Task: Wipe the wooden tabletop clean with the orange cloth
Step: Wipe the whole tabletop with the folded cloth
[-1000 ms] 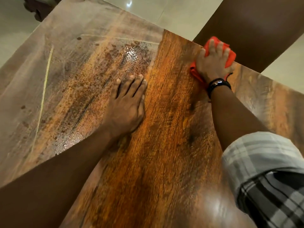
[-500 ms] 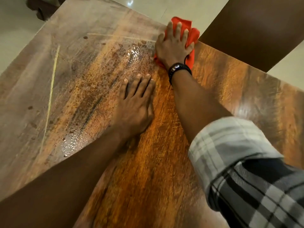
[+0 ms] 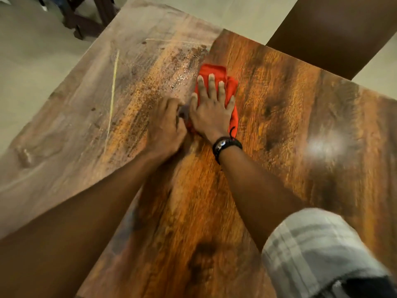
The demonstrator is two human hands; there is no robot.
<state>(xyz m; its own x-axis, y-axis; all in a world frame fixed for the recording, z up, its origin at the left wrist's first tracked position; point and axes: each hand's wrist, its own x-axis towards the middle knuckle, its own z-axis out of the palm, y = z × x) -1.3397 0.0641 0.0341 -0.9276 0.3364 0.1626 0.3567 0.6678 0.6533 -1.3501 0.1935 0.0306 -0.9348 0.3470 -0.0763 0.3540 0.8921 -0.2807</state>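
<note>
The orange cloth [image 3: 214, 73] lies bunched on the wooden tabletop [image 3: 279, 125], near its middle toward the far edge. My right hand [image 3: 211, 106], with a black wristband, presses flat on the cloth with fingers spread and straight. My left hand [image 3: 166, 123] rests on the table just left of the cloth, touching or almost touching its edge. Its fingers are curled under and blurred, and I see nothing held in them. Water droplets [image 3: 178, 82] glisten on the dull grey-brown left part of the top. The right part looks glossy orange-brown.
A pale streak [image 3: 112, 87] runs down the dull left part of the table. A dark brown panel [image 3: 333, 29] stands beyond the far right edge. Dark furniture legs [image 3: 86, 18] stand on the pale tiled floor [image 3: 32, 61] at the top left.
My right hand slid the cloth from the far edge back toward me and left, beside my left hand. My left hand went from flat with straight fingers to curled.
</note>
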